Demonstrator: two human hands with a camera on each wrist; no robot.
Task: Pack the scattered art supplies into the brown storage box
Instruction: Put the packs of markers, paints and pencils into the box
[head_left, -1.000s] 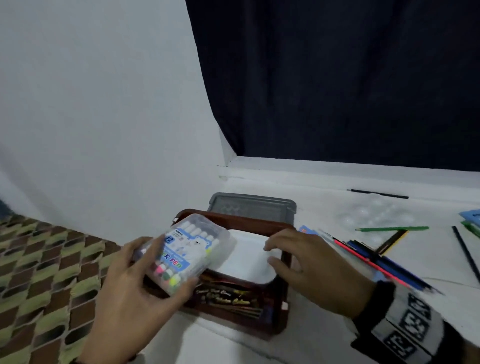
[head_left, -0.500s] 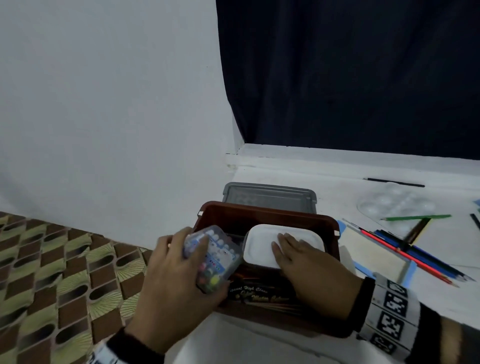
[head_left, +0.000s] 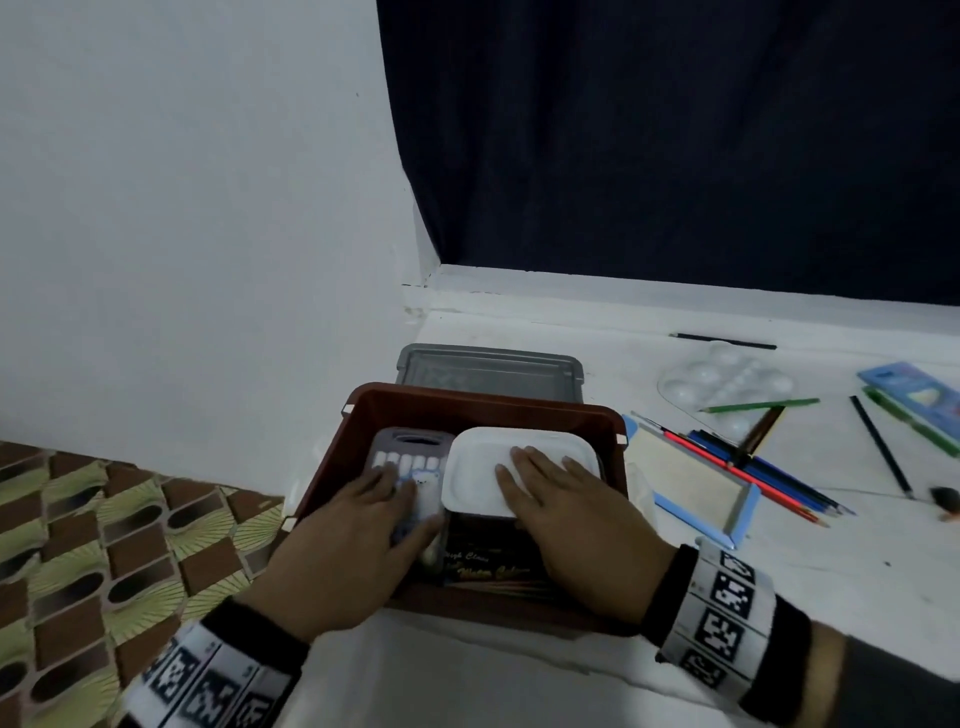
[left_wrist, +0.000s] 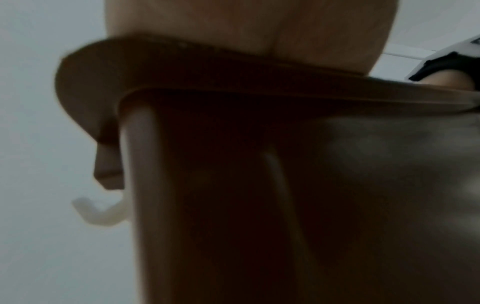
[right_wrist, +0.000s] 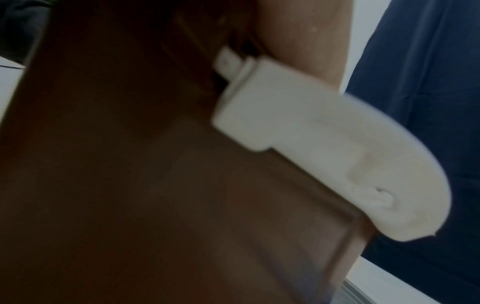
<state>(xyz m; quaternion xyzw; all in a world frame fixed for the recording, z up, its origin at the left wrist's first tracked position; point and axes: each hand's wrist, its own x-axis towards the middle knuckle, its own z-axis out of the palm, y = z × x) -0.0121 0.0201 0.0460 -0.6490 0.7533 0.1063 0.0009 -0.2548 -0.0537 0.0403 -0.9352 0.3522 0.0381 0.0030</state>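
Note:
The brown storage box stands open at the middle of the head view. Inside, a clear marker-pen case lies at the left and a white lidded container at the right, both on top of a black watercolour box. My left hand rests on the marker case with its fingers laid over the top. My right hand presses flat on the white container. Both wrist views are dark and show only the box's outer wall and its white latches.
A grey lid lies behind the box. To the right are a blue-framed pad, several coloured pencils, a green pencil, a clear palette, black pencils and a blue pack. A patterned mat lies left, below the wall.
My left hand has carried the marker case from above the box's left rim down into the box beside the white container. My right hand has slid flat onto that container.

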